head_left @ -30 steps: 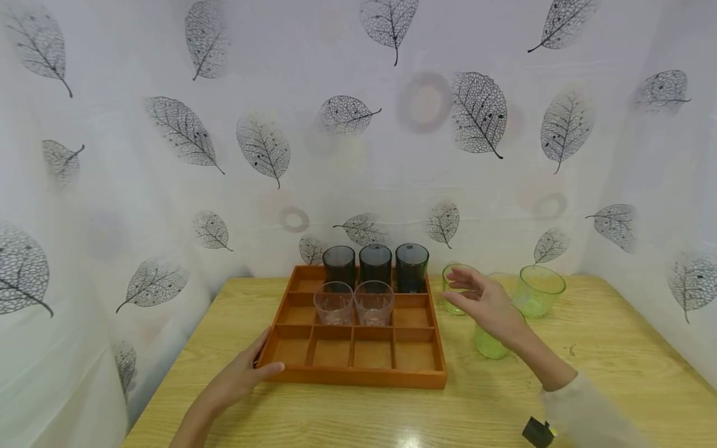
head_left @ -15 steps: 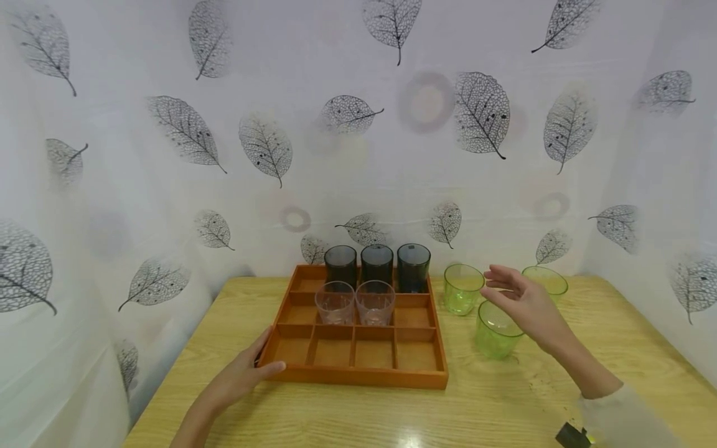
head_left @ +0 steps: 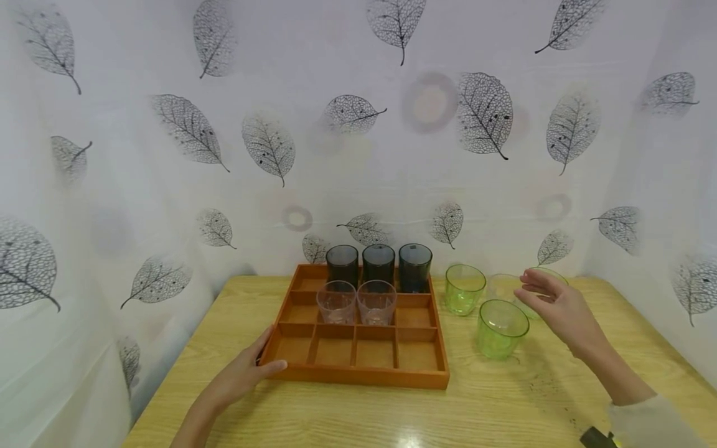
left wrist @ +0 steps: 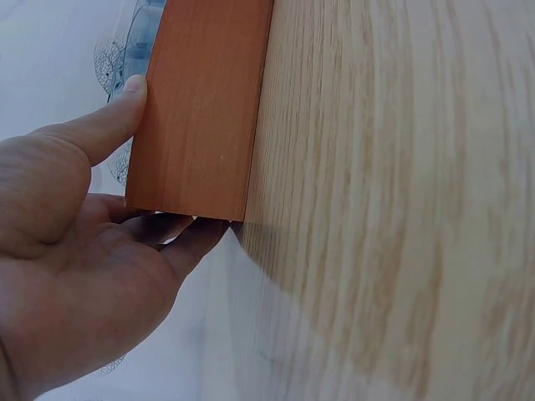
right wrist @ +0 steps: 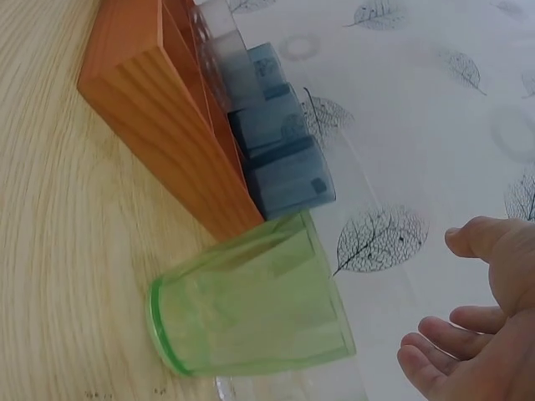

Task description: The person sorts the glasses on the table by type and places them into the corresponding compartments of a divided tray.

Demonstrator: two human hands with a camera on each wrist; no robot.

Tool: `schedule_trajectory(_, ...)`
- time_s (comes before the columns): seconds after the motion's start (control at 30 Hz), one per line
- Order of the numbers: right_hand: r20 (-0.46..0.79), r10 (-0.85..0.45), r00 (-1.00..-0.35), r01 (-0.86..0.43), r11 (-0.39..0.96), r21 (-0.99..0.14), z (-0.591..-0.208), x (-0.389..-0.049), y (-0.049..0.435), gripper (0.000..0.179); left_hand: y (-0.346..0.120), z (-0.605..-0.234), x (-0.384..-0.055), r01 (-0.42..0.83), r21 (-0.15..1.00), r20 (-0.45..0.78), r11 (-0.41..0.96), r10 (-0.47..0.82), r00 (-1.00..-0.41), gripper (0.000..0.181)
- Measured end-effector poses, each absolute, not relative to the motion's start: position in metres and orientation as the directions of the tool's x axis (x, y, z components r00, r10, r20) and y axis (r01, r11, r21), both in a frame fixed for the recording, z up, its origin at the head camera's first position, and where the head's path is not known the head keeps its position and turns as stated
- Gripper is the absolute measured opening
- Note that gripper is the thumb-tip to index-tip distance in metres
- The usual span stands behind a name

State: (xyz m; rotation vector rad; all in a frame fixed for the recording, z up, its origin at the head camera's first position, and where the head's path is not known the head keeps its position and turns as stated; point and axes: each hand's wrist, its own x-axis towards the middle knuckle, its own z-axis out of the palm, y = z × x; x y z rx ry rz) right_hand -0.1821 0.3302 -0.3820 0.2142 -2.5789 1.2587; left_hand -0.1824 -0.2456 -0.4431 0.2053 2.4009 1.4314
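My left hand holds the front left corner of an orange-brown divided wooden tray. In the left wrist view, its thumb lies at the rim and its fingers lie along the tray's side. The right hand hovers over the right of the table, fingers loosely bent, holding nothing. Partly behind it are a green cup and a clear cup. Two more green cups stand left of it, one nearer, one farther back. In the right wrist view, a green cup appears beside the hand.
Three dark grey glasses stand in the tray's back row. Two clear cups stand in its middle row. A leaf-patterned white curtain closes off the back and sides of the wooden table.
The right hand has moved right, away from the tray, uncovering the green cups nearer the tray. The left hand stays on the tray's corner, and the cups keep their places.
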Motion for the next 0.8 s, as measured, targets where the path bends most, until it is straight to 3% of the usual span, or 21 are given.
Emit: schedule_trajectory(0.8,0.222,0.046,-0.974,-0.14,0.65,-0.747,-0.413,-0.184,0.357,0.07,-0.246,-0.444,-0.182,-0.033,0.86,-0.21,0.509,0.295,-0.932,0.094)
